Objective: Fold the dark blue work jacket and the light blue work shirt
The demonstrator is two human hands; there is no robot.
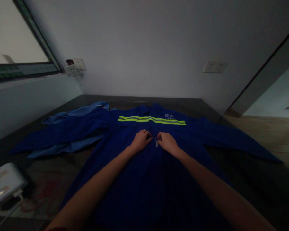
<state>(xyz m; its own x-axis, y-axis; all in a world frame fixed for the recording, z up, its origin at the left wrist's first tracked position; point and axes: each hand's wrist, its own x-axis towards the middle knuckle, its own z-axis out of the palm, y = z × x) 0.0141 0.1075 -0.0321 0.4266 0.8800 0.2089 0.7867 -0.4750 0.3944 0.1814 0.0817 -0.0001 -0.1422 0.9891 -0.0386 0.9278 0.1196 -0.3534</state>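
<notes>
A dark blue work jacket point(139, 183) lies spread out, front side up, with its collar away from me and its sleeves out to both sides. Yellow-green reflective strips point(134, 119) cross its chest, and white printing sits above the right-hand strip. My left hand point(141, 140) pinches the cloth at the front opening, just below the strips. Across a small gap, my right hand point(168, 142) has its fingers closed on the other side of the opening. Between them shows a small pale patch point(156, 142), too blurred to identify. Fingertip details are hard to see.
A lighter blue garment point(74, 113) lies partly under the jacket's left-hand sleeve. At the near left is a white box-shaped device point(6, 179) with a cable. The dark table point(180, 102) meets a wall with sockets point(215, 67); a window is at upper left.
</notes>
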